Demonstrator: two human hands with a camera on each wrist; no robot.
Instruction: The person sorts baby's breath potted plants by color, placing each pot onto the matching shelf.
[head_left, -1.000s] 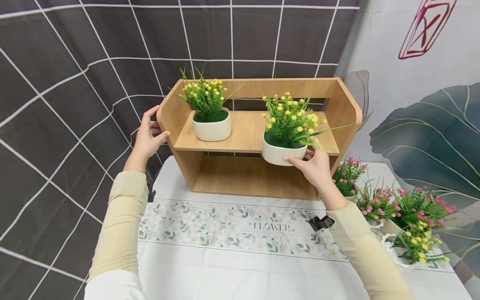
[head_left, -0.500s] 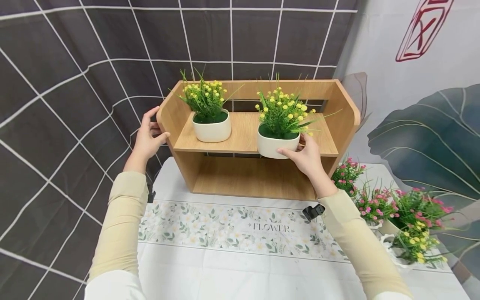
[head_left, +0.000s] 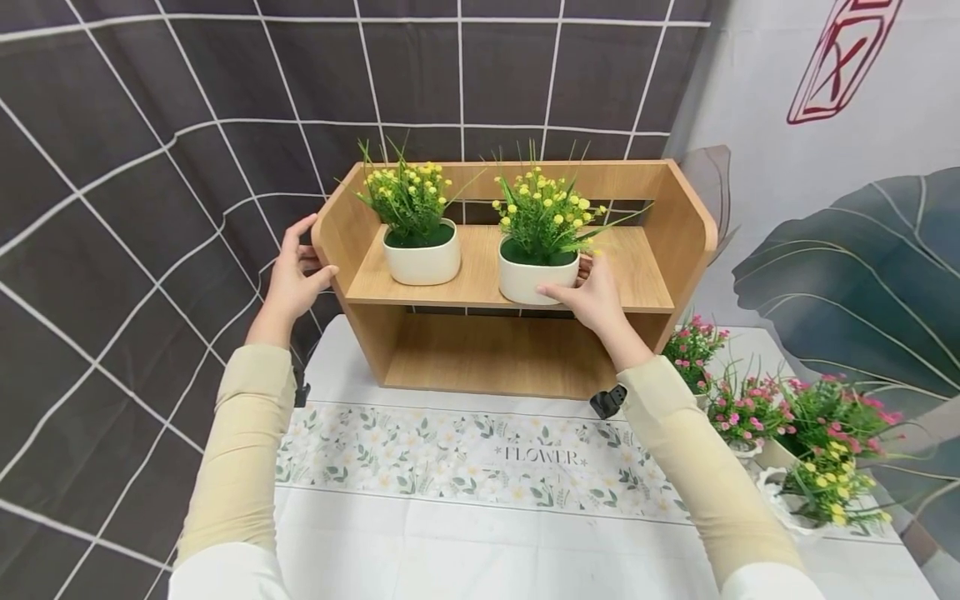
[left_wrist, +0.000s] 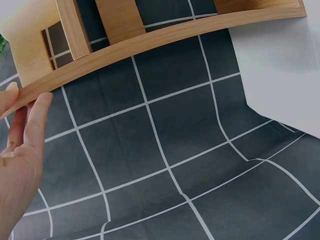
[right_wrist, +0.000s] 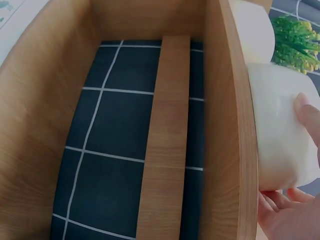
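Note:
A small two-tier wooden shelf (head_left: pixel 487 350) stands on the table. My left hand (head_left: pixel 292 275) holds the front edge of its left side panel, thumb and fingers on either side of the board (left_wrist: pixel 150 41). With thumb in front and fingers around the right end, my right hand (head_left: pixel 596 296) grips a white oval flowerpot (head_left: pixel 536 282) of yellow artificial flowers (head_left: pixel 543 212). That pot sits at the front edge of the upper tier; its base is right at the board (right_wrist: pixel 245 150) in the right wrist view. A matching flowerpot (head_left: pixel 422 262) stands to its left.
Several potted plants with pink flowers (head_left: pixel 750 412) stand on the table at the right, beside a white pot of yellow flowers (head_left: pixel 832 487). A floral runner (head_left: pixel 480 454) lies before the shelf. Dark grid cloth (head_left: pixel 510 79) hangs behind and to the left.
My right hand has moved the flowerpot left and back, from in front of the upper tier to its front edge. My left hand has stayed on the side panel.

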